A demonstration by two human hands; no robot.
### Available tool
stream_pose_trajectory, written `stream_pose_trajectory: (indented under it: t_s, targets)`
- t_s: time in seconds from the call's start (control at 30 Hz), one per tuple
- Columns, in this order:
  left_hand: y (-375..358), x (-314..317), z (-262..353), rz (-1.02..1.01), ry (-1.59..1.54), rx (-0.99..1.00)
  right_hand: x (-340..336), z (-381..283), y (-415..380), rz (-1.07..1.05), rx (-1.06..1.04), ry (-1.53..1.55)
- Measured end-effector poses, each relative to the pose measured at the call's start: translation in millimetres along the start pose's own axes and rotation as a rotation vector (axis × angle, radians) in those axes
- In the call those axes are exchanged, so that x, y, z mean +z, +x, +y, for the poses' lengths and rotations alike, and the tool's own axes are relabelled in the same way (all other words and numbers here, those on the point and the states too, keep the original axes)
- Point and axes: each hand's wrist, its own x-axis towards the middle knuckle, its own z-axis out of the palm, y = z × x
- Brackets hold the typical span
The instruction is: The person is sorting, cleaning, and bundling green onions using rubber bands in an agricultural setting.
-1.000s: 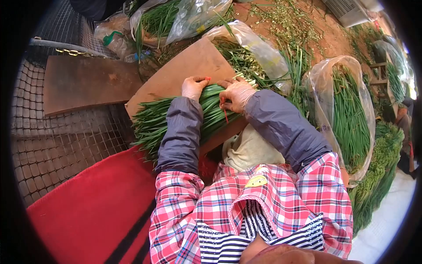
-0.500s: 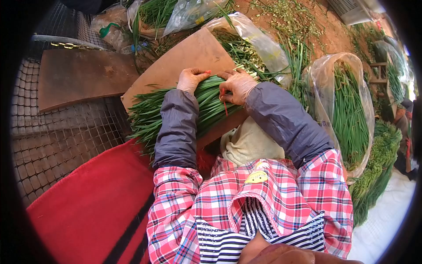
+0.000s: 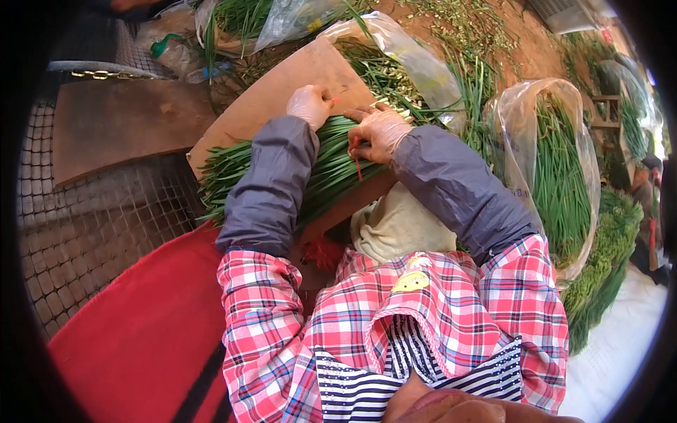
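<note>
A bunch of long green chives (image 3: 328, 166) lies across a brown board (image 3: 310, 74) in front of me, pale cut ends toward the upper right. My left hand (image 3: 310, 106), in a thin clear glove, is closed in a pinch at the bunch's far edge, with a bit of red string (image 3: 336, 99) at its fingertips. Over the bunch's stem end curls my right hand (image 3: 381, 132), also gloved and closed on the chives. More red string shows between its fingers, and a tail hangs down toward me. The underside of the bunch is hidden.
Right of me stands a clear plastic bag (image 3: 509, 141) packed with chives; beyond it lies a heap of greens (image 3: 599, 271). Another open bag (image 3: 416, 60) and loose trimmings are behind the board. A second brown board (image 3: 130, 123) rests over wire mesh (image 3: 92, 233) at left.
My left hand has risen slightly off the chives and turned, drawing the red string away from me. The left sleeve swung outward. My right hand stays nearly in place.
</note>
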Motion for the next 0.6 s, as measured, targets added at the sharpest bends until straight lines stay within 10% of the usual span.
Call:
stream_pose_trajectory:
  t_s: [0.5, 0.6]
  targets:
    - [-39.7, 38.6, 3.8, 0.348, -0.508, -0.104, -14.7, -40.3, -36.1, 0.304, -0.099, -0.194]
    - [-41.6, 28.8, 15.9, 0.325, -0.396, -0.132, -0.6, -47.0, -45.0, 0.061, -0.028, 0.076]
